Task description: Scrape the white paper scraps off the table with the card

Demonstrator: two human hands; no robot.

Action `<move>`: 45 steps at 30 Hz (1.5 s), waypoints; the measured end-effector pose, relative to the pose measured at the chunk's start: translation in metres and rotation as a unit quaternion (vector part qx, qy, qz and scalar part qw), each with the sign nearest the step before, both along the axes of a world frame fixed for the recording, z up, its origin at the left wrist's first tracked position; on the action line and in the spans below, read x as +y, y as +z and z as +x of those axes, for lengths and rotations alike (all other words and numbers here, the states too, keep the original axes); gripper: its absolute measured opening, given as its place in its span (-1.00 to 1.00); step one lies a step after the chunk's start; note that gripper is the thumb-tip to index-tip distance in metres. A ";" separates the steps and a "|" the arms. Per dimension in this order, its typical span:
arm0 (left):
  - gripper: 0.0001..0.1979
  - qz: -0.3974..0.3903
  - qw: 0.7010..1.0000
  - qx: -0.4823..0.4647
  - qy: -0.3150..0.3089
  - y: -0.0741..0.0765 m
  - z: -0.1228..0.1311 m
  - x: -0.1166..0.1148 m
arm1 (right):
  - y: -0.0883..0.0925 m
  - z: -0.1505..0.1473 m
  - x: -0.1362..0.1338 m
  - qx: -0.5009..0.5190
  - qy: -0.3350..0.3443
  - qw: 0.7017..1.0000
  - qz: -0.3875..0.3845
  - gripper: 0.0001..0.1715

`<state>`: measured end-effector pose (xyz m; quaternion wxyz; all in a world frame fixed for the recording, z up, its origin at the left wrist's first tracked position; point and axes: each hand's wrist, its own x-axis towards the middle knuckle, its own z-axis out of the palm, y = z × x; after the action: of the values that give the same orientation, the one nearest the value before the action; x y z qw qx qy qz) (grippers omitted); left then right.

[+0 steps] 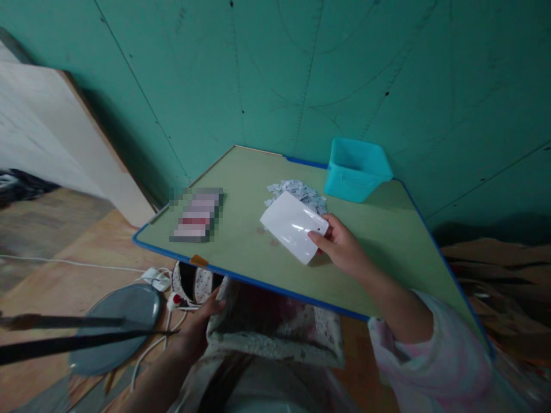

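Presently the right hand is extended over the green-topped, blue-edged counter, its forearm running up and inward from the lower right, bare below a bunched pink-and-white fabric sleeve. Thumb lies on the upper face of a glossy white, roughly rectangular thin sheet; the other fingers are bent behind its right edge, so the sheet is pinched at that side. Sheet is tilted, projecting leftward from the right hand, with a small dark spot near the gripped corner. It partly covers a heap of small pale paper-like scraps, just beyond and left of the right hand.

Left hand is low, near the counter's front edge, forearm rising from below. Its fingertips meet the left border of a stained greyish-white cloth-like piece in front of the body; cannot tell whether they grip it or merely rest there.

Beyond the right hand, slightly to its right: a turquoise rectangular plastic bin, open at the top. Beyond the left hand, on the counter: a pink-and-grey flat rectangular item, pixelated; any print on it is unreadable. Left of the left hand: a grey round stool-like disc.

Writing: the green wall bears thin drawn lines and tick-like marks; no words legible.
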<state>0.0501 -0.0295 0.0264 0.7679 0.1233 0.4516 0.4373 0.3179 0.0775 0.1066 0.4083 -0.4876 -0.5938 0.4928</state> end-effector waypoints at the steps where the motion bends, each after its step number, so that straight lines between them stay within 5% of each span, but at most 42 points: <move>1: -0.43 -0.003 1.000 -0.001 -0.003 0.000 0.000 0.000 | -0.001 0.000 0.000 -0.002 0.005 1.000 0.002 -0.76; 12: -0.41 -0.008 1.000 0.013 -0.005 0.002 0.001 -0.001 | 0.002 0.003 -0.005 -0.012 0.053 0.998 -0.023 -0.74; 20: -0.46 0.008 1.000 0.003 0.004 0.001 0.003 0.000 | -0.005 0.003 0.001 -0.007 0.021 1.000 0.003 -0.77; 29: -0.44 0.009 1.000 0.000 0.003 0.003 0.002 0.000 | -0.003 0.002 -0.006 0.005 0.091 0.994 -0.056 -0.76; 34: -0.44 -0.005 1.000 0.012 0.019 0.002 -0.001 0.001 | -0.003 0.002 -0.005 0.002 0.066 0.997 -0.031 -0.74; 45: -0.58 -0.001 1.000 0.019 0.005 0.009 -0.001 0.002 | -0.002 -0.002 -0.008 0.035 0.086 0.993 -0.076 -0.73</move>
<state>0.0493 -0.0280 0.0358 0.7572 0.1284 0.4671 0.4380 0.3155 0.0693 0.1048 0.3464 -0.4466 -0.5803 0.5863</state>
